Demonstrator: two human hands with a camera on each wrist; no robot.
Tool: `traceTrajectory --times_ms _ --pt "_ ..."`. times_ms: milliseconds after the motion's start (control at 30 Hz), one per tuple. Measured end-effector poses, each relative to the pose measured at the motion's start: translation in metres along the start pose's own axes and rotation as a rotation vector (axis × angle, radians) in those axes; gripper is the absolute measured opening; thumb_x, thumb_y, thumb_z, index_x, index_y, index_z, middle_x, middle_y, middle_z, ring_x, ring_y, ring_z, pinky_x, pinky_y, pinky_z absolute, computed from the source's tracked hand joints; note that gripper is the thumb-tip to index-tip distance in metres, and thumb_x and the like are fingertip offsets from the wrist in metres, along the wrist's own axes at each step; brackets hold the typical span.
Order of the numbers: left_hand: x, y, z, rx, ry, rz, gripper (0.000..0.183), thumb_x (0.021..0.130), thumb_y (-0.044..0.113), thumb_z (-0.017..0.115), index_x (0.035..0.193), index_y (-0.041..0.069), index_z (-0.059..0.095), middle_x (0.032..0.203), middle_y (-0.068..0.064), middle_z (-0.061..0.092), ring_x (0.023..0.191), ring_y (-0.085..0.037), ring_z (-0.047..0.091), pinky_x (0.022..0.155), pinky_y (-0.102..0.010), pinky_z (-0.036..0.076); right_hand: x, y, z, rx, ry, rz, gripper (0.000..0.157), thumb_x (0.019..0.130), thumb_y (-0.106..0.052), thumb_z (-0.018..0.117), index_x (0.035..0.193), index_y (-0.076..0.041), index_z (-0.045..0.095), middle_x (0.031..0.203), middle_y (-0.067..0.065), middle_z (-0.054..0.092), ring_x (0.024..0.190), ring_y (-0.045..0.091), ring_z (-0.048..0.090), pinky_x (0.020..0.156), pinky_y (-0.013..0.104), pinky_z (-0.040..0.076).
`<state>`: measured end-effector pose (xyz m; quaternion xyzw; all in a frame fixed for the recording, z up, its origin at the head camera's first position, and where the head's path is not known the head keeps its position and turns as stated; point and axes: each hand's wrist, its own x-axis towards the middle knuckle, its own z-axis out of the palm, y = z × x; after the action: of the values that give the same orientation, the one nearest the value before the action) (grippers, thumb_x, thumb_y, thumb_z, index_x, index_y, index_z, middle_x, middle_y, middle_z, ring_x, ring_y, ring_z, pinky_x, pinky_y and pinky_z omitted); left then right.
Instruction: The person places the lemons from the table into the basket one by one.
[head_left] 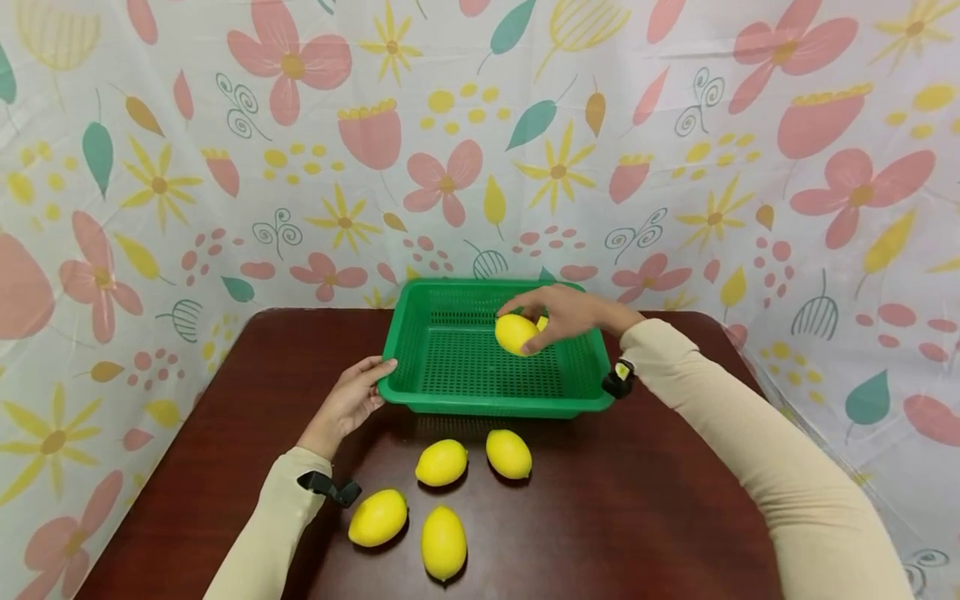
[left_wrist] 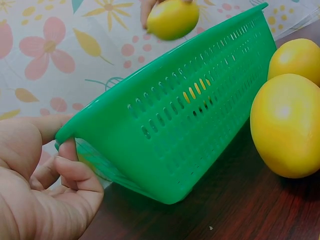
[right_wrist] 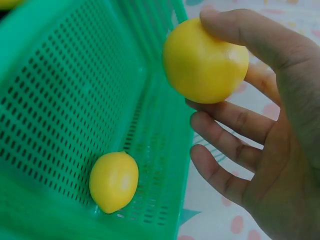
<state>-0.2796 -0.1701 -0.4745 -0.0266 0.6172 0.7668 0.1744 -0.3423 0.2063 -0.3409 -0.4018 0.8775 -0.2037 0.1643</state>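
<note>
My right hand point(head_left: 561, 313) pinches a lemon point(head_left: 516, 334) between thumb and fingers, above the green plastic basket point(head_left: 495, 406). In the right wrist view the held lemon point(right_wrist: 205, 61) is near the basket's far wall, and another lemon point(right_wrist: 114, 182) lies inside on the slotted bottom. That inner lemon is mostly hidden behind my right hand in the head view. My left hand point(head_left: 352, 396) grips the basket's left rim, thumb over the top and fingers curled beneath, as the left wrist view shows point(left_wrist: 55, 175).
In front of the basket, several lemons lie on the dark wooden table point(head_left: 622, 500): one lemon point(head_left: 442, 463) and another lemon point(head_left: 509, 455) close to it, two more, a lemon point(head_left: 378, 518) and a lemon point(head_left: 444, 543), nearer me. A flowered curtain point(head_left: 450, 150) hangs behind the table.
</note>
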Motion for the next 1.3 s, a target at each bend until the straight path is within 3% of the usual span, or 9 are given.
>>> traceTrajectory --times_ms 267,500,800,1133,1300 --pt "0.001 0.002 0.003 -0.008 0.002 -0.008 0.031 0.105 0.028 0.061 0.127 0.008 0.051 0.088 0.002 0.059 0.061 -0.006 0.045 0.057 -0.019 0.037 0.040 0.027 0.000 -0.030 -0.018 0.069 0.069 0.085 -0.026 0.085 0.145 -0.009 0.055 0.111 0.015 0.075 0.097 0.026 0.072 0.084 0.044 0.058" --pt "-0.001 0.004 0.003 -0.018 0.002 -0.001 0.030 0.106 0.027 0.061 0.127 0.008 0.050 0.087 0.002 0.059 0.061 -0.006 0.045 0.055 -0.018 0.037 0.067 0.045 0.012 -0.109 -0.012 0.200 0.067 0.086 -0.024 0.084 0.146 -0.014 0.055 0.112 0.016 0.073 0.100 0.027 0.068 0.089 0.046 0.054" --pt "0.001 0.003 0.002 -0.039 0.004 -0.004 0.025 0.105 0.027 0.062 0.122 0.011 0.052 0.087 0.002 0.059 0.060 -0.006 0.045 0.055 -0.018 0.037 0.077 0.054 0.030 -0.146 -0.016 0.295 0.066 0.088 -0.024 0.083 0.147 -0.019 0.054 0.127 0.017 0.065 0.106 0.030 0.064 0.087 0.046 0.056" --pt "0.000 0.001 0.000 -0.044 0.010 0.005 0.025 0.104 0.026 0.064 0.121 0.011 0.054 0.088 0.002 0.060 0.060 -0.005 0.046 0.055 -0.019 0.038 0.090 0.062 0.048 -0.256 -0.013 0.301 0.066 0.087 -0.030 0.084 0.147 -0.023 0.055 0.128 0.012 0.062 0.100 0.026 0.060 0.086 0.045 0.054" --pt "0.002 0.000 0.001 -0.067 0.027 -0.011 0.023 0.104 0.025 0.064 0.120 0.011 0.054 0.087 0.002 0.059 0.060 -0.006 0.045 0.055 -0.020 0.037 0.091 0.062 0.051 -0.281 -0.014 0.309 0.070 0.087 -0.031 0.084 0.149 -0.024 0.053 0.128 0.012 0.063 0.105 0.028 0.061 0.089 0.046 0.054"
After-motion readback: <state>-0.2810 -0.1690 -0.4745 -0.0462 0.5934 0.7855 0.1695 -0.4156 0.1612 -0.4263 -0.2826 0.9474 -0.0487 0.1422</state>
